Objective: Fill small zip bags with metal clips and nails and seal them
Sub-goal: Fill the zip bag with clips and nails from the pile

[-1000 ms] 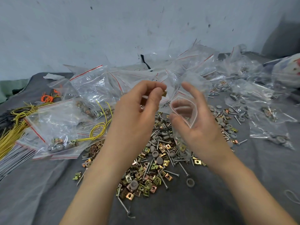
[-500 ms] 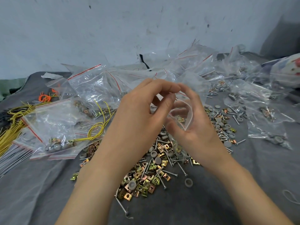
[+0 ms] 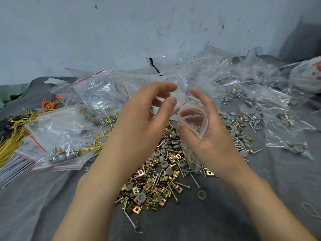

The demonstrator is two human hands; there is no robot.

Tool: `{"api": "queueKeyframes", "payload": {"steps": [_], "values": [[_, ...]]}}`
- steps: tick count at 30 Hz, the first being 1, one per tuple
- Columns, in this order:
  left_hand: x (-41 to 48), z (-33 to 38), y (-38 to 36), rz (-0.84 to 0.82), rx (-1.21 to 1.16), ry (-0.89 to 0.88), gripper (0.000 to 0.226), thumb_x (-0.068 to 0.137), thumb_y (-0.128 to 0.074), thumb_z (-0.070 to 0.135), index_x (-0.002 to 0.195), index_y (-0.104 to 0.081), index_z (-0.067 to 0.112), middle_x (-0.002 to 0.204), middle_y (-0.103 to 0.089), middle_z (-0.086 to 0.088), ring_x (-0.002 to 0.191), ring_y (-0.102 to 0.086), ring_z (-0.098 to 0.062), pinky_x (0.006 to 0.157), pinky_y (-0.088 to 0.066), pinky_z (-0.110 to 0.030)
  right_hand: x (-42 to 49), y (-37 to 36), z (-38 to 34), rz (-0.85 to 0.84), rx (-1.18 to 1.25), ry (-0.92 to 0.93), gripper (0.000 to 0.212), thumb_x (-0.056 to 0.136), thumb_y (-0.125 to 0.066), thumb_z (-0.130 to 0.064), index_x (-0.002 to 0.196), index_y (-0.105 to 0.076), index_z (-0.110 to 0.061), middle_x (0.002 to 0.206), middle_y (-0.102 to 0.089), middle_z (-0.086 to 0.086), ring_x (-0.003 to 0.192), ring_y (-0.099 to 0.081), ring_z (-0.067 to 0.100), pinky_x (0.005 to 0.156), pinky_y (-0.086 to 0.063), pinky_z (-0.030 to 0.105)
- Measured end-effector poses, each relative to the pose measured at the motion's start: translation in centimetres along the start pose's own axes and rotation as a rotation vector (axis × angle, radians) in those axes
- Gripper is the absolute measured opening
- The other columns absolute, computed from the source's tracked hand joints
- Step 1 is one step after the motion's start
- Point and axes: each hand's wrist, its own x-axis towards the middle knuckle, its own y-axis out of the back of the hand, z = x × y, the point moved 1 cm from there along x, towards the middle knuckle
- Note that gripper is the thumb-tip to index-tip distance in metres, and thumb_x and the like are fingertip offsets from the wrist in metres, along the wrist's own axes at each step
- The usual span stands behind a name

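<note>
My right hand (image 3: 210, 138) is pinching a small zip bag (image 3: 197, 112) at its mouth, thumb in front and fingers behind, holding it gaping wide. One brass clip (image 3: 194, 127) is lying inside. My left hand (image 3: 144, 119) is hovering just beside the mouth, fingers loosely curved, thumb and forefinger parted, gripping nothing. I am keeping both above the loose pile of clips, nails and grey caps (image 3: 156, 181) on the grey cloth (image 3: 260, 197). Filled bags (image 3: 57, 136) are lying to the left.

one left hand (image 3: 139, 122), one right hand (image 3: 214, 138), one held zip bag (image 3: 193, 113).
</note>
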Motion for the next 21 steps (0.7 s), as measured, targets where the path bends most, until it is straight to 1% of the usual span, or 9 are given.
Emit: {"api": "queueKeyframes", "payload": {"steps": [3,6,8,10,12,13,15,17,21], "values": [[-0.1,-1.2,0.3,-0.047,0.023,0.074,0.020,0.099,-0.055,0.032,0.117,-0.063,0.033,0.101,-0.064,0.019,0.096,-0.059,0.004,0.073,-0.046,-0.009,0.0,0.2,-0.1,0.005,0.005,-0.006,0.067,0.085,-0.064,-0.049,0.143,-0.030,-0.054,0.110,-0.060,-0.025,0.110,-0.059,-0.003,0.089,-0.048,0.027],[-0.6,-2.9,0.1,-0.198,0.119,0.163,0.020,0.097,-0.054,0.036,0.114,-0.064,0.035,0.093,-0.064,0.021,0.089,-0.060,0.006,0.072,-0.047,-0.011,0.1,0.5,0.0,0.024,0.022,-0.007,0.069,0.084,-0.065,-0.048,0.144,-0.032,-0.050,0.109,-0.061,-0.024,0.109,-0.061,-0.002,0.085,-0.049,0.014],[-1.2,-3.8,-0.5,-0.319,0.234,0.191,0.017,0.097,-0.054,0.035,0.111,-0.064,0.037,0.091,-0.062,0.024,0.085,-0.058,0.009,0.071,-0.043,-0.010,0.2,0.8,0.1,0.042,0.029,-0.007,0.068,0.086,-0.067,-0.040,0.146,-0.033,-0.046,0.109,-0.062,-0.022,0.108,-0.062,-0.001,0.086,-0.046,0.009],[-1.9,-4.6,-1.3,-0.435,0.319,0.192,0.017,0.098,-0.054,0.031,0.111,-0.064,0.037,0.098,-0.061,0.022,0.092,-0.055,0.007,0.081,-0.044,-0.018,0.3,1.0,0.2,0.051,0.040,-0.005,0.067,0.087,-0.067,-0.035,0.145,-0.034,-0.046,0.109,-0.062,-0.021,0.108,-0.062,0.001,0.088,-0.047,0.014],[-2.6,-5.2,-2.3,-0.550,0.413,0.176,0.021,0.099,-0.053,0.031,0.117,-0.062,0.037,0.112,-0.059,0.017,0.109,-0.050,-0.004,0.098,-0.042,-0.030,0.4,1.1,0.2,0.060,0.049,0.000,0.066,0.087,-0.066,-0.035,0.143,-0.034,-0.049,0.108,-0.062,-0.021,0.107,-0.062,0.002,0.089,-0.046,0.018],[-2.9,-5.4,-2.8,-0.597,0.467,0.161,0.024,0.099,-0.052,0.031,0.121,-0.060,0.039,0.118,-0.056,0.016,0.115,-0.045,-0.009,0.102,-0.038,-0.034,0.5,1.2,0.2,0.066,0.054,0.001,0.065,0.087,-0.066,-0.035,0.142,-0.034,-0.050,0.108,-0.063,-0.020,0.107,-0.062,0.002,0.088,-0.046,0.018],[-3.4,-5.6,-3.6,-0.655,0.561,0.122,0.031,0.100,-0.048,0.032,0.129,-0.054,0.042,0.127,-0.050,0.016,0.120,-0.038,-0.013,0.105,-0.034,-0.036,0.5,1.2,0.3,0.076,0.069,0.004,0.065,0.087,-0.066,-0.036,0.142,-0.035,-0.049,0.109,-0.063,-0.018,0.107,-0.061,0.001,0.088,-0.046,0.014],[-3.8,-5.7,-4.0,-0.665,0.628,0.085,0.035,0.102,-0.043,0.033,0.135,-0.050,0.043,0.131,-0.046,0.016,0.122,-0.035,-0.015,0.104,-0.033,-0.036,0.5,1.3,0.3,0.078,0.082,0.010,0.064,0.087,-0.065,-0.034,0.141,-0.035,-0.048,0.108,-0.063,-0.018,0.105,-0.061,0.001,0.088,-0.044,0.011],[-4.2,-5.6,-4.2,-0.639,0.706,0.075,0.036,0.100,-0.040,0.038,0.136,-0.049,0.039,0.132,-0.042,0.014,0.123,-0.034,-0.017,0.102,-0.031,-0.035,0.5,1.3,0.3,0.081,0.074,0.012,0.063,0.087,-0.065,-0.033,0.141,-0.035,-0.047,0.107,-0.063,-0.019,0.104,-0.061,0.000,0.087,-0.043,0.009]]}}
